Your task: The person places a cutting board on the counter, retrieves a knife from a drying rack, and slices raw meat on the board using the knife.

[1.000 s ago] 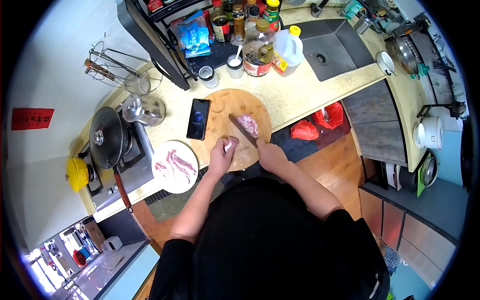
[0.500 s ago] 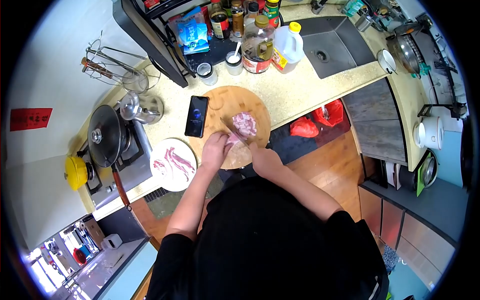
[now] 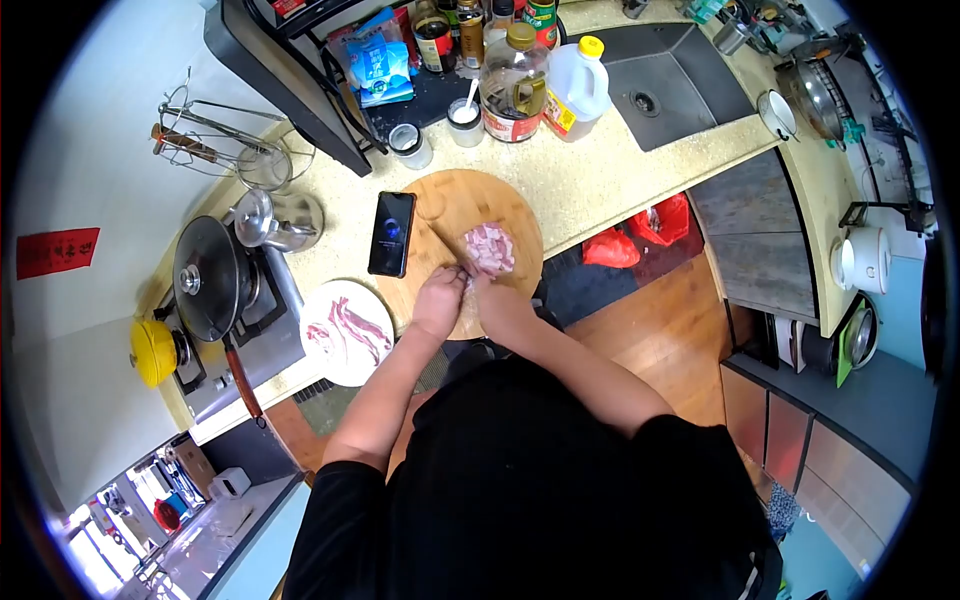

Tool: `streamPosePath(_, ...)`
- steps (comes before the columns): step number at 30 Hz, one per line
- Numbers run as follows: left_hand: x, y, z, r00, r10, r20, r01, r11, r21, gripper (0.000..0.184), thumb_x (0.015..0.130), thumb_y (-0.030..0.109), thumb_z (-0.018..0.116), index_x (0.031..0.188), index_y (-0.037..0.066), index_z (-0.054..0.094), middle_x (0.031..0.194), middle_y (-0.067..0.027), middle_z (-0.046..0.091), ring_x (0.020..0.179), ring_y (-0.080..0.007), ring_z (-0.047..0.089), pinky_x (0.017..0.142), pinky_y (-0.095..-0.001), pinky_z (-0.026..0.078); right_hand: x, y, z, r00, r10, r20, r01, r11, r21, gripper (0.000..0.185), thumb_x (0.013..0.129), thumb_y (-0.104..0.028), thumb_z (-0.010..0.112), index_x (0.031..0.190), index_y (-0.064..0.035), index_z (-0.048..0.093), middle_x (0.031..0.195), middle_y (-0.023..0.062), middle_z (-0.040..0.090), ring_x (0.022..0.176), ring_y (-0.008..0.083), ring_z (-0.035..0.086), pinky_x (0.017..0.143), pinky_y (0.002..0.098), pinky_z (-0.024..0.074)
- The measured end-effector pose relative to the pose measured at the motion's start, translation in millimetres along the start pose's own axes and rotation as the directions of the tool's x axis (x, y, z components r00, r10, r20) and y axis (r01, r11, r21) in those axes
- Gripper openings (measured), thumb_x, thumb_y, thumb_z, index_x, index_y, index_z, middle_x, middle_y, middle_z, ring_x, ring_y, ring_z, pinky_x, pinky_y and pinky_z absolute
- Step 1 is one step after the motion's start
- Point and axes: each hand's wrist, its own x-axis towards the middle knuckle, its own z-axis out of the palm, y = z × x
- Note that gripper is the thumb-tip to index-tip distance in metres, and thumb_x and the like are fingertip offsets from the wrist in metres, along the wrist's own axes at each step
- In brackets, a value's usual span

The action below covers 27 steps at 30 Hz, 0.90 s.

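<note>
A round wooden cutting board (image 3: pixel 430 198) lies on the counter with a heap of cut pink meat (image 3: pixel 489 248) on it. My right hand (image 3: pixel 503 308) is wrapped round the handle of a knife (image 3: pixel 447 246), whose blade points up and left past my fingers. Close against it, my left hand (image 3: pixel 440 303) is closed at the board's near side; what its fingers hold is mostly hidden. A white plate (image 3: pixel 317 358) with strips of raw meat (image 3: pixel 350 329) stands to the left of my left hand. A black phone (image 3: pixel 391 234) overlaps the board's left edge.
On the left are a lidded pan (image 3: pixel 207 278) on the stove, a yellow pot (image 3: pixel 152 353) and a metal kettle (image 3: pixel 280 218). Behind the board stand small jars (image 3: pixel 409 145), a large jar (image 3: pixel 514 85) and a jug (image 3: pixel 577 88). A sink (image 3: pixel 680 80) is at the back right.
My right hand has moved left, up against my left hand, and the knife has shifted left with it. The cut meat now forms one heap beyond the hands.
</note>
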Motion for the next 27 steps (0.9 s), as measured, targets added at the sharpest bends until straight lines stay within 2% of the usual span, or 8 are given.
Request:
streamPosePath(4,2,3,-3,0.998,-0.039,0.045,0.039,0.999,0.007,0.020,0.082,0.004,0.062,0.098,-0.001,0.072,0.096,-0.0132,0.069,0.096,-0.0299,0.066,0.086,-0.0370,0.056,-10,6,-5,0.999,-0.018,0.049,0.019,1.000,-0.008,0.023,0.098,-0.011,0.042,0.113,0.0029,0.050,0.086,0.0282,0.071,0.080,0.0437,0.072,0.068,0.0551,0.0561)
streamPosePath(8,3,1,-1,0.999,-0.038,0.002,0.038,0.999,-0.015,0.018,0.077,0.000,0.067,0.094,-0.001,0.072,0.096,-0.0142,0.069,0.094,-0.0325,0.066,0.085,-0.0392,0.056,-43,12,-15,0.964,0.114,0.242,-0.111,0.994,-0.026,0.024,0.098,-0.013,0.043,0.115,0.0032,0.049,0.090,0.0277,0.072,0.083,0.0430,0.073,0.072,0.0571,0.0553)
streamPosePath(11,2,1,2,0.999,-0.043,-0.001,0.043,0.998,-0.035,0.016,0.080,0.001,0.065,0.094,-0.001,0.073,0.098,-0.0139,0.069,0.096,-0.0315,0.066,0.085,-0.0382,0.056,-2,4,2,0.998,0.034,0.054,-0.034,0.999,0.010,0.023,0.098,-0.013,0.043,0.113,0.0028,0.049,0.089,0.0271,0.072,0.083,0.0437,0.073,0.073,0.0565,0.0558)
streamPosePath(17,3,3,-2,0.992,-0.127,-0.022,0.124,0.986,-0.109,0.016,0.079,0.004,0.072,0.094,-0.001,0.071,0.098,-0.0156,0.068,0.095,-0.0350,0.065,0.085,-0.0410,0.055,-22,6,-8,0.995,0.050,0.082,-0.048,0.999,-0.017,0.021,0.096,-0.011,0.044,0.111,0.0029,0.049,0.088,0.0269,0.072,0.081,0.0440,0.073,0.073,0.0554,0.0568)
streamPosePath(20,6,-1,-1,0.981,-0.179,-0.073,0.166,0.973,-0.158,0.031,0.073,0.006,0.083,0.096,-0.001,0.064,0.092,-0.0166,0.066,0.090,-0.0362,0.065,0.079,-0.0425,0.054,-44,16,-22,0.990,0.067,0.127,-0.062,0.997,-0.038,0.021,0.095,-0.009,0.045,0.111,0.0031,0.049,0.087,0.0269,0.072,0.081,0.0444,0.073,0.073,0.0546,0.0573)
streamPosePath(23,11,4,-23,0.936,-0.351,0.029,0.340,0.878,-0.336,0.051,0.069,0.012,0.091,0.106,0.001,0.056,0.095,-0.0175,0.062,0.087,-0.0363,0.063,0.077,-0.0433,0.053,-44,33,-15,0.993,0.112,0.027,-0.111,0.992,-0.061,0.020,0.093,-0.007,0.047,0.110,0.0024,0.048,0.088,0.0273,0.072,0.083,0.0454,0.072,0.075,0.0543,0.0575)
streamPosePath(24,10,1,-27,0.949,-0.314,0.028,0.306,0.893,-0.330,0.063,0.065,0.015,0.095,0.112,0.002,0.054,0.100,-0.0178,0.061,0.085,-0.0359,0.061,0.077,-0.0420,0.053,-42,31,-21,0.990,0.133,0.045,-0.130,0.990,-0.059,0.018,0.092,-0.006,0.048,0.109,0.0018,0.048,0.088,0.0274,0.072,0.083,0.0457,0.072,0.075,0.0541,0.0576)
streamPosePath(27,4,-3,-45,0.978,-0.183,-0.102,0.155,0.960,-0.233,0.063,0.065,0.016,0.095,0.110,0.002,0.054,0.102,-0.0175,0.060,0.085,-0.0365,0.061,0.078,-0.0406,0.053,-45,20,-26,0.994,0.089,0.059,-0.086,0.994,-0.062,0.017,0.091,-0.005,0.049,0.107,0.0016,0.048,0.086,0.0269,0.071,0.082,0.0449,0.072,0.073,0.0539,0.0575)
